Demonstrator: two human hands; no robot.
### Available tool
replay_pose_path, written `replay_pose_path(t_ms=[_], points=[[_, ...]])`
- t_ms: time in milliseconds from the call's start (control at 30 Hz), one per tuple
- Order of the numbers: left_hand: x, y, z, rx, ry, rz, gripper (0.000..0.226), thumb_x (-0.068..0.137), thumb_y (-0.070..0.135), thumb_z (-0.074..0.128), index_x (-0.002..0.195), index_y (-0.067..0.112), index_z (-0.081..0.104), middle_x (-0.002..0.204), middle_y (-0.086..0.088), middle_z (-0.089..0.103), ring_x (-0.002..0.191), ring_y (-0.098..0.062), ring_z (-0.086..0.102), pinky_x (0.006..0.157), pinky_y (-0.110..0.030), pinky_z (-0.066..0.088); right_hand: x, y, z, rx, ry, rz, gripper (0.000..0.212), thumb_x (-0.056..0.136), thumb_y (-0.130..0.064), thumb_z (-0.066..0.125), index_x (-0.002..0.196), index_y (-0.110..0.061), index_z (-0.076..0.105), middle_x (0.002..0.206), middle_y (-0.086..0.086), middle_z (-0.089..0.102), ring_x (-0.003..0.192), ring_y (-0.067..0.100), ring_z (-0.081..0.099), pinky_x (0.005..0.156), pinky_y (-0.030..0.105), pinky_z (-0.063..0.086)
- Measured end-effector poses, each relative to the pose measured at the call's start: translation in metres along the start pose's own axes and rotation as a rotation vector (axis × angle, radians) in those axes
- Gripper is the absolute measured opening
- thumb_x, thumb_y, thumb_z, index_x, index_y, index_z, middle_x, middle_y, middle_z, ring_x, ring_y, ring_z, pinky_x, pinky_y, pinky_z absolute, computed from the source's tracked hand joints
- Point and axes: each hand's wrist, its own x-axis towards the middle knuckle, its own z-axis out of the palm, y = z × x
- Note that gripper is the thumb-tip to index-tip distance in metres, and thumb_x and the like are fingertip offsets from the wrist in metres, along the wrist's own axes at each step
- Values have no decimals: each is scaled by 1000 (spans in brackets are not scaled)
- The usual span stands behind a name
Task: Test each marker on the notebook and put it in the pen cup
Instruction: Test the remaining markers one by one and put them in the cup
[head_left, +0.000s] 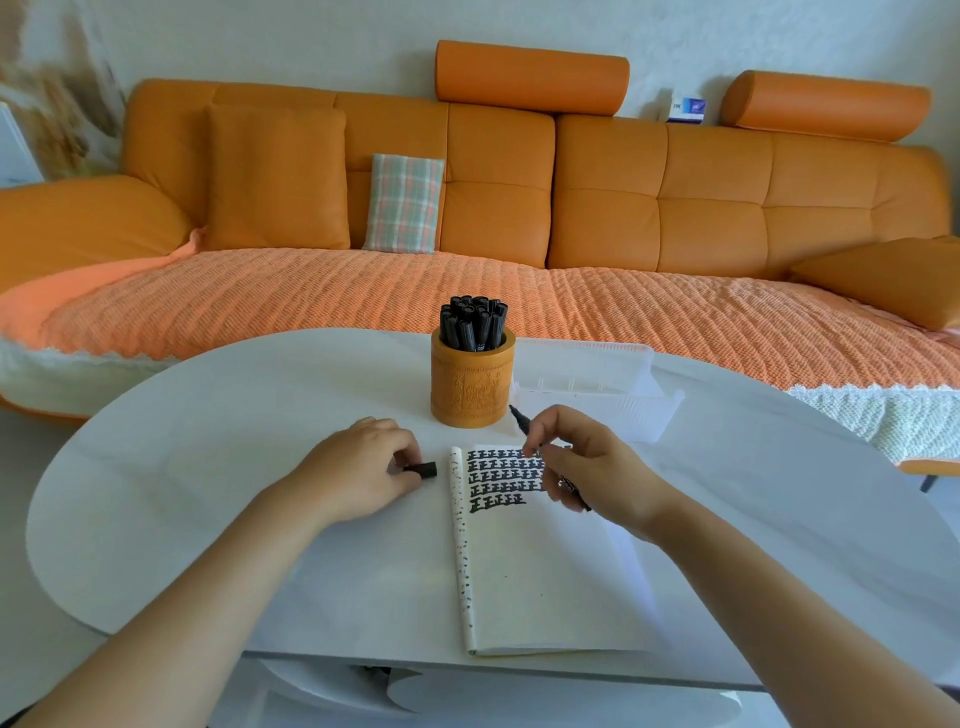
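At the far middle of the white desk (208, 467), one carved orange pen cup (472, 387), upright and crammed with black markers (474, 322), caps up. Too tightly bunched for an exact count; a dozen or so. Just beside the cup on its right, one clear ribbed plastic tray (597, 384), contents not readable through its hazy walls.

In front of the cup, one open notebook (519, 571), flat on the desk and reaching its near edge. At the top of the page, five rows of thick black test marks (504, 475), the last row shorter than the rest.

Pinches one black marker cap (423, 470) between thumb and fingers of the left hand (358, 467), low over the desk just left of the notebook. Grips one uncapped black marker (521, 422) in the right hand (587, 462), fingers curled round the barrel, over the top right of the page. Nib raised and aimed toward the foot of the pen cup, tail end poking out below the palm.

Behind the desk, one long orange sofa (623, 197) with a coral knitted throw (363, 296) over the seat. On it, two square orange cushions (278, 176), one plaid pillow (404, 202) and, atop the backrest, two orange bolsters (532, 78). Between the bolsters, one small blue-and-white box (688, 110).
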Motion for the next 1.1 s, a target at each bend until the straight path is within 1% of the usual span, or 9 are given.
replay_pose_path(t_ms=[67,167,267,367,500,667,867,1000,1100], points=[[0,3,-2,-54,47,-9,7,87,42,62,92,38,58,91,15,54,91,-5,51,81,-33,48,2,2,1,-145,69,-47,24,94,-4,59,91,-28,58,89,-6,63,60,14,52,56,25,43],[-1,11,-4,-142,116,9,5,89,39,61,92,41,58,90,13,57,85,-4,55,75,-31,49,4,4,2,-317,153,-57,31,87,-11,70,101,-37,64,93,-13,65,65,7,59,63,26,52],[-1,19,-4,-202,148,73,6,92,37,60,97,39,62,90,18,57,87,-1,54,76,-28,48,4,5,2,-408,180,-52,22,88,-20,70,102,-37,70,83,-18,69,68,6,63,60,23,51],[-1,24,-1,-225,162,109,9,93,36,59,101,37,63,91,20,57,88,-1,54,77,-30,48,2,4,3,-469,189,-64,20,89,-22,69,103,-37,71,79,-26,65,73,-3,62,66,14,44],[0,27,1,-230,141,135,8,92,34,61,99,38,62,92,17,57,87,-3,55,78,-34,50,0,3,6,-538,163,-97,20,89,-23,68,105,-35,71,89,-25,66,85,1,65,77,20,51],[0,31,2,-241,128,148,9,91,34,62,98,40,61,92,14,57,86,-3,56,78,-32,50,1,3,8,-616,146,-164,20,89,-23,66,105,-35,71,95,-23,66,90,4,61,81,25,51],[-2,41,4,-266,85,204,11,94,31,59,103,34,64,92,17,60,87,0,54,72,-24,43,4,11,9,-657,90,-309,21,90,-27,67,109,-35,70,94,-18,62,85,7,60,73,27,50],[0,43,5,-260,54,244,20,95,30,57,112,27,68,100,15,63,94,0,54,83,-23,45,5,15,6,-888,127,-445,21,94,-32,59,112,-28,70,92,-11,64,81,11,59,66,27,46],[0,44,5,-234,85,272,22,96,29,56,113,23,70,95,10,63,92,-5,54,82,-29,45,5,16,10,-1053,160,-595,27,98,-32,47,107,-21,69,87,-6,62,75,19,56,62,29,44]])
